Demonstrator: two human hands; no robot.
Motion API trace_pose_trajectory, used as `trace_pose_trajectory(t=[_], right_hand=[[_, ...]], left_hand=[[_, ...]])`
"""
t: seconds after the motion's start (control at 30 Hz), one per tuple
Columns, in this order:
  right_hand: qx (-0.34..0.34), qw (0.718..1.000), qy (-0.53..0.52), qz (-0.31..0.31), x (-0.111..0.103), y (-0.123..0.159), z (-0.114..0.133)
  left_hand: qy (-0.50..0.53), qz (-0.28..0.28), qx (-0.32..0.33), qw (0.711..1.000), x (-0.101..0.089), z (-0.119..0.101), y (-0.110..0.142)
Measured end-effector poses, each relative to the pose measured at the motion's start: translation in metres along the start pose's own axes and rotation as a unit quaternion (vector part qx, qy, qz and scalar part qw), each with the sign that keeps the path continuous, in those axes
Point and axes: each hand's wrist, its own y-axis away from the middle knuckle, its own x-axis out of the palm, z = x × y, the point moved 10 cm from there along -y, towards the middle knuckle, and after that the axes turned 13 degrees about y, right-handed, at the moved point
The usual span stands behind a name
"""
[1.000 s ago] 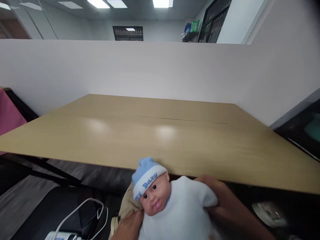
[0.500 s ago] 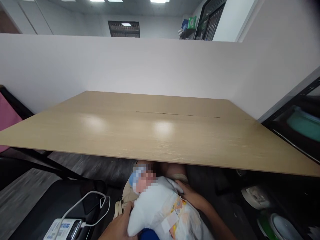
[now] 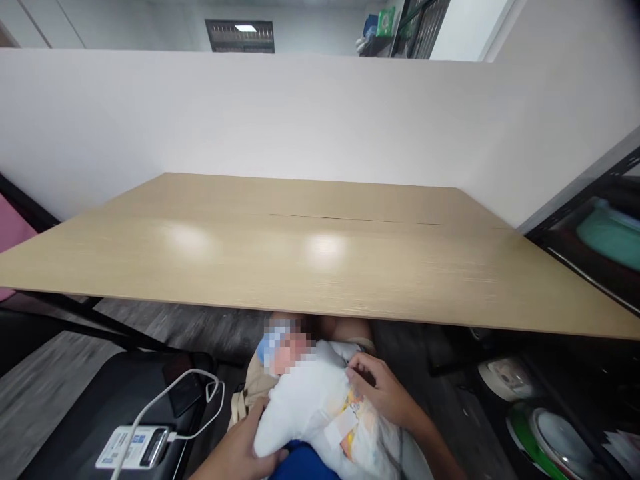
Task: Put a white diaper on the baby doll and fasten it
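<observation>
While the doll [image 3: 295,407] lies on your lap [image 3: 251,383] at six o'clock, its head pointing toward eleven, your left hand [image 3: 253,437] grips its side at seven. Your right hand [image 3: 383,391] curls over it at five; I can't tell if those fingers pinch. The table [image 3: 320,273] is at twelve.

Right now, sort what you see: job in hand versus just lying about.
Job in hand:
- baby doll, with the left hand and right hand on it
- printed diaper around the doll

Just lying about:
- labelled white device and white cable on the black seat
- green packet, far background
</observation>
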Motion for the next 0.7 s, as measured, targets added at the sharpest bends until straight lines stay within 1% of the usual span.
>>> trace_pose_trajectory(t=[0.07,0.13,0.23,0.3,0.33,0.37,0.4,0.43,0.47,0.5,0.53,0.57,0.63,0.7], right_hand=[[-0.01,1.0,-0.005,0.022,0.011,-0.003,0.013],[-0.004,1.0,-0.012,0.025,0.014,-0.005,0.015],[0.025,1.0,-0.007,0.013,0.005,-0.002,0.001],[0.041,0.999,0.005,0.012,-0.004,0.004,-0.012],[0.045,0.999,0.008,0.016,-0.007,0.008,-0.017],[0.046,0.999,0.009,0.02,-0.008,0.012,-0.02],[0.045,0.999,0.008,0.021,-0.009,0.015,-0.022],[0.043,0.999,0.01,0.017,-0.009,0.019,-0.022],[0.04,0.999,0.016,0.007,-0.01,0.021,-0.02],[0.037,0.999,0.026,-0.008,-0.011,0.023,-0.018],[0.033,0.998,0.04,-0.024,-0.012,0.025,-0.015],[0.028,0.997,0.055,-0.037,-0.012,0.026,-0.012],[0.017,0.995,0.08,-0.05,-0.012,0.026,-0.006],[0.009,0.994,0.091,-0.057,-0.012,0.025,-0.005]], left_hand=[[0.014,0.015,0.014,1.0,0.002,-0.004,-0.001],[0.019,0.022,0.022,0.999,0.002,-0.008,-0.002],[0.02,0.024,0.028,0.999,0.003,-0.012,-0.003],[-0.008,0.015,0.023,1.0,0.003,-0.008,-0.002],[-0.037,-0.003,0.017,0.999,0.001,-0.004,-0.002],[-0.075,-0.034,0.015,0.997,-0.004,0.0,-0.001],[-0.117,-0.074,0.024,0.99,-0.01,0.002,0.001],[-0.158,-0.119,0.049,0.979,-0.016,-0.002,0.004],[-0.192,-0.156,0.091,0.965,-0.019,-0.011,0.007],[-0.216,-0.178,0.143,0.949,-0.019,-0.024,0.011],[-0.228,-0.183,0.198,0.935,-0.015,-0.041,0.014],[-0.231,-0.17,0.248,0.925,-0.008,-0.058,0.015],[-0.213,-0.103,0.315,0.919,0.013,-0.096,0.008],[-0.19,-0.01,0.339,0.922,0.039,-0.13,-0.008]])
